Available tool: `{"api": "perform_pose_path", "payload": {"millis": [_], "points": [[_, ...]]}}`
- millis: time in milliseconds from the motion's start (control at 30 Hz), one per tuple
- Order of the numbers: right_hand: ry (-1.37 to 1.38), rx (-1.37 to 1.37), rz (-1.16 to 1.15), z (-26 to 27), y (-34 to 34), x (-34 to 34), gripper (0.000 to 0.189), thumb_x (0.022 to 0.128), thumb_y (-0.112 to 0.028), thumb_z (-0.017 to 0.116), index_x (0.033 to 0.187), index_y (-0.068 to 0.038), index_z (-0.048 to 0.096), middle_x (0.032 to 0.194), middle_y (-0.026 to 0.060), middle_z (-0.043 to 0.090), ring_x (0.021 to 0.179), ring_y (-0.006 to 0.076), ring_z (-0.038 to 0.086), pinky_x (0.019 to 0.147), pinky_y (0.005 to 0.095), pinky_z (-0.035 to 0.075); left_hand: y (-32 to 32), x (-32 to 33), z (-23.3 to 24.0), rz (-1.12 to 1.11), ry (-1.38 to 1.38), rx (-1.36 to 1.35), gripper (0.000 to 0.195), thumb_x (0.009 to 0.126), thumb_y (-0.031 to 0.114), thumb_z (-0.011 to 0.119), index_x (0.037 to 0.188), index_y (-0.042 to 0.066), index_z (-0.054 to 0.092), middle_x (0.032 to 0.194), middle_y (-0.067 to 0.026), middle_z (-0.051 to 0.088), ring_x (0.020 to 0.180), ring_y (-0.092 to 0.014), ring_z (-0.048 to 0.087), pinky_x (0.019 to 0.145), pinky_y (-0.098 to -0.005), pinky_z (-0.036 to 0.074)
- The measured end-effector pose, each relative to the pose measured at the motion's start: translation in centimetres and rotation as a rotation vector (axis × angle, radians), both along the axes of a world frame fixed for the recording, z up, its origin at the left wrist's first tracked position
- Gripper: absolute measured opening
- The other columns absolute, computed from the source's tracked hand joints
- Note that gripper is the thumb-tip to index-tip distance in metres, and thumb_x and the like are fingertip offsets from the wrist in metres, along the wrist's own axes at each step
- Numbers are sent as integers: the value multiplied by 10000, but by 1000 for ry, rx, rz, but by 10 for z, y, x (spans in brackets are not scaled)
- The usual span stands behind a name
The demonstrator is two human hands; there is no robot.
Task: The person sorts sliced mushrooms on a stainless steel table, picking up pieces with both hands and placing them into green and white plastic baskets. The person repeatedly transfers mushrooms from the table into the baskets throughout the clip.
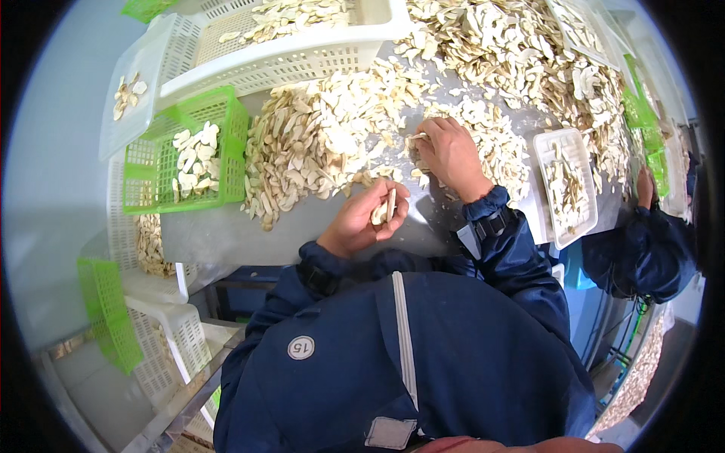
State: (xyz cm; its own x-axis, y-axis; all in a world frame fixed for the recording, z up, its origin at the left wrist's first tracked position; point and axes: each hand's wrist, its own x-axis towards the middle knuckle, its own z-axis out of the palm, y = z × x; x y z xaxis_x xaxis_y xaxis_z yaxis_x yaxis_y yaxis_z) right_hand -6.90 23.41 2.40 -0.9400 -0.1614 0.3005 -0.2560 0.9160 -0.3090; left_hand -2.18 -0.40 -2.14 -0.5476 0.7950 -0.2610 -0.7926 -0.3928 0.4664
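Note:
Pale dried slices, seemingly mushroom, cover much of the metal table (209,238). My left hand (365,218) is curled, palm up, around a few slices (385,210) near the table's front edge. Farther forward and to the right, my right hand (450,153) reaches down with a slice (418,136) between thumb and fingers. It is at the left side of a loose spread of slices (498,147). A taller heap of slices (300,141) lies ahead of my left hand, brownish on its left side and paler on its right.
A green plastic basket (229,153) holding pale slices stands at left, before a large white perforated crate (272,68). A white plastic tray (589,209) of slices lies to the right. Behind is a big heap (510,45). At far right another person's sleeve (640,255) and hand (644,186) show.

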Motion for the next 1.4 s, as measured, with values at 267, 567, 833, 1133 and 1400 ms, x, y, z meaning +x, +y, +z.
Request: {"api": "perform_pose_path", "payload": {"millis": [267, 567, 833, 1133, 1400], "points": [[-294, -372, 89, 26, 0, 17, 176, 996, -199, 721, 1123, -80, 748, 951, 158, 763, 866, 388, 718, 775, 454, 579, 1, 1, 0, 19, 14, 32, 635, 1193, 579, 295, 1341, 25, 569, 1070, -115, 659, 703, -147, 585, 488, -236, 476], [-44, -53, 14, -1, -35, -6, 270, 952, -217, 770, 1203, -117, 775, 961, 117, 783, 898, 345, 744, 774, 443, 600, -1, 2, 0, -7, 44, -42, 622, 1197, 570, 295, 1326, 38, 592, 1031, -103, 664, 676, -140, 567, 485, -233, 450], [-432, -518, 278, 34, -17, 11, 164, 970, -184, 747, 1100, -91, 782, 954, 91, 757, 891, 325, 720, 811, 414, 593, -1, 1, 5, 48, 4, 7, 755, 1162, 677, 243, 1377, 37, 581, 1030, -113, 660, 675, -135, 566, 479, -220, 437], [-29, -6, 268, -1, -39, -1, 143, 973, -195, 716, 1097, -126, 736, 982, 82, 749, 947, 314, 718, 861, 454, 570, -8, 5, 0, -55, 113, 6, 317, 1174, 239, 504, 1349, -9, 596, 1041, -121, 670, 673, -131, 596, 496, -227, 427], [-342, -625, -4, 38, 13, 50, 179, 1016, -180, 764, 1150, -66, 792, 960, 99, 761, 870, 244, 727, 802, 377, 573, -2, 1, 5, -41, -23, 50, 555, 1218, 428, 322, 1468, -24, 525, 1135, -152, 678, 690, -137, 608, 447, -210, 406]]}}
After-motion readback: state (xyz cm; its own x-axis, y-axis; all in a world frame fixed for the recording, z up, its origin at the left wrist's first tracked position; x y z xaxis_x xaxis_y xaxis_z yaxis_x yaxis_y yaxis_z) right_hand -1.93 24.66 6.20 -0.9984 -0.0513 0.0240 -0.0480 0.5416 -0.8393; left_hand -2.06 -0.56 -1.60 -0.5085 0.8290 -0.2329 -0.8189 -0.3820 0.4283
